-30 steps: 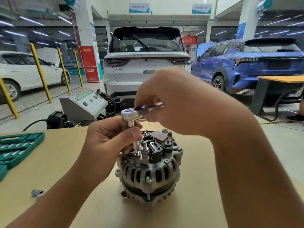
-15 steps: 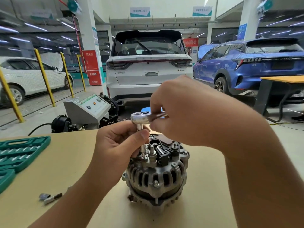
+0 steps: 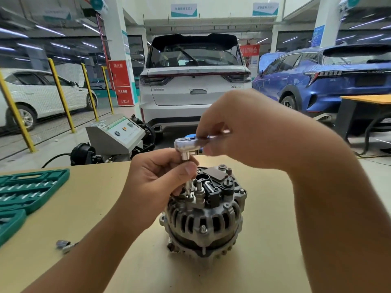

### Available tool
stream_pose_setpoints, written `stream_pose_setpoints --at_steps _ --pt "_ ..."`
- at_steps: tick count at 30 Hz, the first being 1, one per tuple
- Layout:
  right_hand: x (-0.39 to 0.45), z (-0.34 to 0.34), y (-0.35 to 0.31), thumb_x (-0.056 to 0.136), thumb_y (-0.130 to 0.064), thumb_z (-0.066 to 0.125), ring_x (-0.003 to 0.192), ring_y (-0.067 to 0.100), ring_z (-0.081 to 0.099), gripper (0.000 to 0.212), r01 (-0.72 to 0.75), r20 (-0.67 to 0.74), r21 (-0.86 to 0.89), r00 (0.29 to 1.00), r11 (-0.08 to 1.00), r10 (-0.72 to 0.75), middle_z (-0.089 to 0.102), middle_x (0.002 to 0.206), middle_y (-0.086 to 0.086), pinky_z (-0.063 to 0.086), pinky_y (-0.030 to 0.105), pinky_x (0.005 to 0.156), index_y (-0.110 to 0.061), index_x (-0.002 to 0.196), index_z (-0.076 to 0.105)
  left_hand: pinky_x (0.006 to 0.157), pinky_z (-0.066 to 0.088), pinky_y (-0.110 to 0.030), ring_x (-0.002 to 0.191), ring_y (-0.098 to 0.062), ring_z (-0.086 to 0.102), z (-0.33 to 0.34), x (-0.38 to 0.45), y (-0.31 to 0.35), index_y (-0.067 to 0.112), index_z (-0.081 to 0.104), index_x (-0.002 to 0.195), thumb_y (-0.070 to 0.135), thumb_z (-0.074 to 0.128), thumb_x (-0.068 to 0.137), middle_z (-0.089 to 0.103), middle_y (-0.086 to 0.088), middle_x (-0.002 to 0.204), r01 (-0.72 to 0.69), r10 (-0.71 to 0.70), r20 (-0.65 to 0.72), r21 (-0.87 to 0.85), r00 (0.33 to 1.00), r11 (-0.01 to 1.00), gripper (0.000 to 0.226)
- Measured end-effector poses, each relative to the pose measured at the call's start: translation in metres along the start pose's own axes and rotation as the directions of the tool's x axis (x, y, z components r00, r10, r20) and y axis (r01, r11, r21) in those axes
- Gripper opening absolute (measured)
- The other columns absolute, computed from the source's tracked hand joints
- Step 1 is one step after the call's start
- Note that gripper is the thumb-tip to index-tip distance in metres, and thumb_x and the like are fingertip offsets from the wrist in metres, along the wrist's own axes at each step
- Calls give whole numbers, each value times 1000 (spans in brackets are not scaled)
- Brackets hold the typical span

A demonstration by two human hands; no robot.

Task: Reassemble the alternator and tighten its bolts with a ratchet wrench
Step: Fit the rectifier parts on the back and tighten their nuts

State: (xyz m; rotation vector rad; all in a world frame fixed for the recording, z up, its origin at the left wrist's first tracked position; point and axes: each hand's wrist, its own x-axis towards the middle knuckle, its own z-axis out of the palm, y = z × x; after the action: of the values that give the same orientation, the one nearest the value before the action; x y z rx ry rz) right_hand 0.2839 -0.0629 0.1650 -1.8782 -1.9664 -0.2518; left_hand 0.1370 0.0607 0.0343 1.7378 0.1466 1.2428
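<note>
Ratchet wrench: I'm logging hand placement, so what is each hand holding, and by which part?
Right hand grips the ratchet wrench by its handle beside the head; left hand pinches its extension shaft.

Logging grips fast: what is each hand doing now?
Left hand: pinches the silver extension bar.
Right hand: grips the shiny metal ratchet wrench.
</note>
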Motion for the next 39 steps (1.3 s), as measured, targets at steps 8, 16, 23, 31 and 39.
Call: stream_pose_setpoints --at_steps 8,16,23,31,39 --pt "-3 -4 5 81 -38 83 66 5 63 8 32 -18 25 999 999 -32 66 69 -16 55 32 62 -34 83 76 45 40 -21 50 -12 49 8 -2 -2 21 81 87 44 83 84 64 -17 66 -87 90 -38 65 995 994 23" --pt "-9 -6 5 76 -45 83 58 2 59 16 45 -2 -30 999 999 -45 64 66 -19 45 24 51 -33 76 74 47 43 -20 53 -12 53 5 1 1 19 81 91 41 83 83 67 -16 69 -82 81 34 29 996 996 24" --pt "-2 2 1 84 -37 76 70 13 61 6 38 5 -77 999 996 -38 64 73 -11 55 35 63 -32 84 74 47 40 -20 52 -14 50 3 1 0 16 79 86 45 85 80 59 -30 71 -41 40 28 5 999 999 30" --pt "-2 2 3 90 -28 70 75 15 62 7 0 14 -47 1000 999 1 65 78 -11 58 37 68 -32 86 75 47 42 -22 50 -16 50 2 2 -1 16 79 83 44 85 80 61 -28 70 -47 46 29 16 999 999 29" --pt "-8 -6 8 90 -37 74 75 8 61 3 -25 15 20 1000 999 25 66 82 -16 47 26 61 -36 91 75 49 45 -19 55 -19 53 1 2 2 18 79 85 43 87 78 64 -27 74 -18 19 40 -21 999 1000 28"
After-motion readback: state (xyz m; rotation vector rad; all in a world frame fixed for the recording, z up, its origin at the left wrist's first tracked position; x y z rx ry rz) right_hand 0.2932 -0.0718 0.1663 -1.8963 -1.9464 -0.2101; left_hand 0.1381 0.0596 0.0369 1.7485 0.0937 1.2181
